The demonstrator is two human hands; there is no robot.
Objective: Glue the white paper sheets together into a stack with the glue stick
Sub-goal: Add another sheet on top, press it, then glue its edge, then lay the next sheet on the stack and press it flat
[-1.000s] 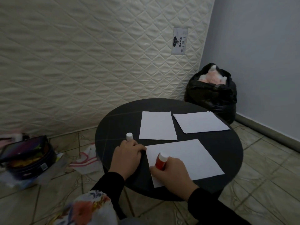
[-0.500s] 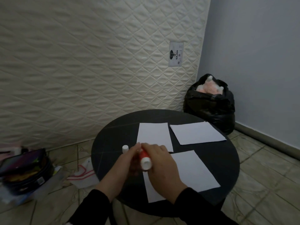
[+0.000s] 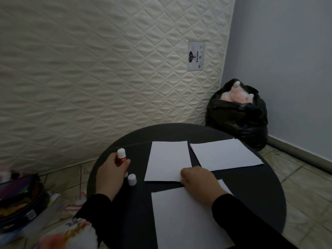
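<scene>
while curled round the glue stick [image 3: 121, 158], left hand [image 3: 110, 174]; right hand [image 3: 198, 182] pinching a paper sheet [image 3: 168, 160]

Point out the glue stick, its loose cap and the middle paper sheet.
glue stick [image 3: 121, 159]: head view, on its red body above the left hand's fingers.
loose cap [image 3: 132, 179]: head view, on the cap's white side.
middle paper sheet [image 3: 168, 159]: head view, on the sheet's bare centre.

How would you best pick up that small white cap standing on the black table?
Pinch the white cap round its side wall, coming straight down from above. It stands upright on the table, and the left hand with the glue stick crowds its left side.
</scene>
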